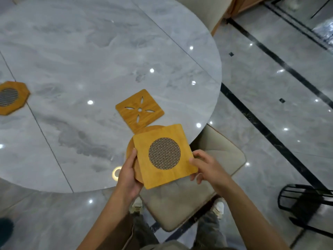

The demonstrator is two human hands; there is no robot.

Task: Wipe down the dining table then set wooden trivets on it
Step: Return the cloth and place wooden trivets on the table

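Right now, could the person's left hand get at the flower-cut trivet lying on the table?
Probably not at once. The left hand grips the square mesh trivet and a round trivet under it, shared with the right hand. The flower-cut trivet lies close beyond them, uncovered.

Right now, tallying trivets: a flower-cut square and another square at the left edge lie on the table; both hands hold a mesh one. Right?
Not quite: the head view shows the left-edge trivet is octagonal, not square. The flower-cut square does lie on the table, and the left hand and right hand hold the mesh trivet.
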